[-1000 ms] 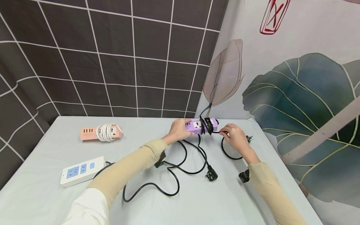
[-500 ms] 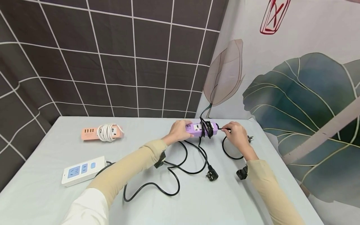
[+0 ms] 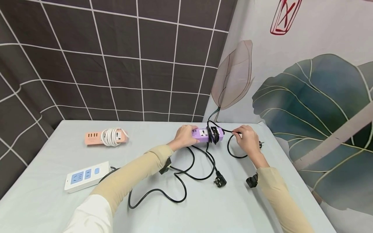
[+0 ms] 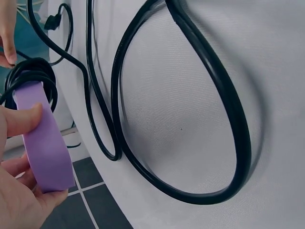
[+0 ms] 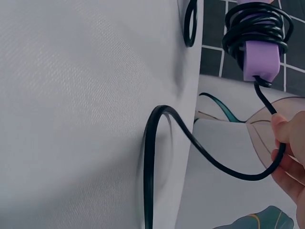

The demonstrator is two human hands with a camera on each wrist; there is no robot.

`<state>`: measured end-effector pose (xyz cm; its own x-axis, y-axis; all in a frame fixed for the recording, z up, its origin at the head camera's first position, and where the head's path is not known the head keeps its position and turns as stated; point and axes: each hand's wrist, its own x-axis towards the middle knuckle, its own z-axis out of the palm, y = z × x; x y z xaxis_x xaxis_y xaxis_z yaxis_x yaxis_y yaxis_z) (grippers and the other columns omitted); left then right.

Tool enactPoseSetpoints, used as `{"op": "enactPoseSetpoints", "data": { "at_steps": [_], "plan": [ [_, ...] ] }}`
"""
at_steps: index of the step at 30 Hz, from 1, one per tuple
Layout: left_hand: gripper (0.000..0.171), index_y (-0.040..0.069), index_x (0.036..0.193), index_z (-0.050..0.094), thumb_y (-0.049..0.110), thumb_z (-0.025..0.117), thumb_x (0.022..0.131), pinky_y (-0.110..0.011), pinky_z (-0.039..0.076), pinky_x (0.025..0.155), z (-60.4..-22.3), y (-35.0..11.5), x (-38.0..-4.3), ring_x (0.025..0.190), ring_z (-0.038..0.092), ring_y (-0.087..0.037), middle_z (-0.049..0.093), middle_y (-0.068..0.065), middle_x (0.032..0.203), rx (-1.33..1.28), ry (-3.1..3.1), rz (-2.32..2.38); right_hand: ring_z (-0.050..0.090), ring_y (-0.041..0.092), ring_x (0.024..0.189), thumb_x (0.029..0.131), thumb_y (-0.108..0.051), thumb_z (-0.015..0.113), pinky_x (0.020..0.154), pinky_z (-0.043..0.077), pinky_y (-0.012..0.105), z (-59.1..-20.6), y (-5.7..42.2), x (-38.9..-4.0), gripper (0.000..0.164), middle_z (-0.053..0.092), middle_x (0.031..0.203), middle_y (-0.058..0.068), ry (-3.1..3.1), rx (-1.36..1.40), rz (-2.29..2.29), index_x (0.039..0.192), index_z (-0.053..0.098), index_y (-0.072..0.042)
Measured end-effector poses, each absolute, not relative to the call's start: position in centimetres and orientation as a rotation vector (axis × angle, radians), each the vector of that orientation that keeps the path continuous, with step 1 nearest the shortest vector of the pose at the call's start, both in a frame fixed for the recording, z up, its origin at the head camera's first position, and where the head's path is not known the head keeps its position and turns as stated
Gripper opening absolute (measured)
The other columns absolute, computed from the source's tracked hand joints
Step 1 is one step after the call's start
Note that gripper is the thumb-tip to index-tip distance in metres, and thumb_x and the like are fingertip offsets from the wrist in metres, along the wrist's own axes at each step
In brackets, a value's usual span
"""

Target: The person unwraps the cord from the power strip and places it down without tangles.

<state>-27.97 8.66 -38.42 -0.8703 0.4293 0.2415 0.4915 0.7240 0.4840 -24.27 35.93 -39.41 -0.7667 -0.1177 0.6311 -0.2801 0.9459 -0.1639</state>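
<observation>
A purple power strip (image 3: pixel 198 133) is held slightly above the back part of the table, with several turns of black cord (image 3: pixel 214 135) wound round its right half. My left hand (image 3: pixel 184 135) grips its left end; the left wrist view shows thumb and fingers round the purple casing (image 4: pixel 46 143). To the right, my right hand (image 3: pixel 247 139) pinches the black cord between thumb and fingers. A strand of cord rises in a loop behind the strip and runs to that hand. Past the hand the cord (image 5: pixel 214 162) bends in a loose loop, its plug (image 3: pixel 260 144) partly hidden behind the hand.
A white power strip (image 3: pixel 84 177) with blue sockets lies at left; a black cord (image 3: pixel 157 190) curves across the table, and a black plug (image 3: pixel 220 179) lies mid-table. Behind the white strip is an orange power strip (image 3: pixel 93 138) wrapped in white cord (image 3: pixel 110 137). A dark grid-patterned backdrop stands behind.
The cord strand at my right hand has swung from the strip's front to its back, where a loop now rises. The strip has shifted slightly left. My left hand keeps its grip.
</observation>
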Motion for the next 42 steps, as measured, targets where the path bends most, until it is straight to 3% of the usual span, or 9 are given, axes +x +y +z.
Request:
{"op": "enactPoseSetpoints", "data": {
  "at_steps": [12, 23, 31, 36, 39, 42],
  "plan": [
    [0.054, 0.008, 0.119, 0.067, 0.021, 0.084, 0.069, -0.032, 0.048, 0.074, -38.7, 8.3, -28.1, 0.086, 0.063, -0.025, 0.072, -0.011, 0.1, -0.722, -2.8, -0.842, 0.06, 0.028, 0.077, 0.076, -0.008, 0.079, 0.06, 0.049, 0.041, -38.8, 36.2, -22.9, 0.01, 0.068, 0.081, 0.01, -2.288, 0.399, 0.262, 0.083, 0.072, -0.003],
    [0.058, 0.007, 0.123, 0.065, 0.021, 0.084, 0.07, -0.034, 0.049, 0.077, -39.1, 8.2, -28.3, 0.09, 0.064, -0.026, 0.071, -0.012, 0.107, -0.649, -2.809, -0.86, 0.057, 0.022, 0.076, 0.079, -0.007, 0.074, 0.058, 0.048, 0.035, -39.4, 37.4, -21.8, 0.004, 0.066, 0.079, 0.005, -2.161, 0.578, 0.246, 0.081, 0.072, -0.006],
    [0.054, 0.006, 0.12, 0.066, 0.02, 0.083, 0.07, -0.034, 0.049, 0.076, -39.3, 7.9, -28.5, 0.089, 0.063, -0.026, 0.072, -0.013, 0.105, -0.635, -2.79, -0.865, 0.056, 0.025, 0.073, 0.07, 0.004, 0.078, 0.057, 0.047, 0.035, -38.3, 37.0, -19.4, 0.015, 0.066, 0.077, 0.008, -2.131, 0.666, 0.157, 0.079, 0.071, -0.003],
    [0.055, 0.006, 0.122, 0.065, 0.02, 0.082, 0.071, -0.036, 0.049, 0.079, -39.5, 7.6, -28.6, 0.092, 0.064, -0.028, 0.071, -0.014, 0.108, -0.626, -2.793, -0.875, 0.057, 0.025, 0.073, 0.082, -0.002, 0.072, 0.059, 0.048, 0.035, -38.5, 37.5, -18.4, 0.002, 0.065, 0.077, 0.008, -2.146, 0.723, 0.135, 0.079, 0.071, -0.002],
    [0.056, 0.006, 0.122, 0.065, 0.019, 0.082, 0.071, -0.036, 0.049, 0.079, -39.5, 7.5, -28.7, 0.093, 0.064, -0.028, 0.071, -0.014, 0.108, -0.614, -2.79, -0.879, 0.057, 0.025, 0.073, 0.095, -0.015, 0.058, 0.06, 0.049, 0.036, -38.6, 37.8, -18.0, 0.024, 0.065, 0.077, 0.008, -2.133, 0.762, 0.128, 0.079, 0.071, -0.002],
    [0.054, 0.006, 0.121, 0.065, 0.02, 0.082, 0.071, -0.036, 0.049, 0.079, -39.4, 7.4, -28.7, 0.091, 0.064, -0.028, 0.072, -0.014, 0.106, -0.608, -2.788, -0.872, 0.058, 0.024, 0.073, 0.102, -0.024, 0.045, 0.06, 0.049, 0.036, -38.9, 38.0, -17.7, 0.041, 0.065, 0.076, 0.008, -2.123, 0.788, 0.108, 0.078, 0.07, -0.002]
  ]
}}
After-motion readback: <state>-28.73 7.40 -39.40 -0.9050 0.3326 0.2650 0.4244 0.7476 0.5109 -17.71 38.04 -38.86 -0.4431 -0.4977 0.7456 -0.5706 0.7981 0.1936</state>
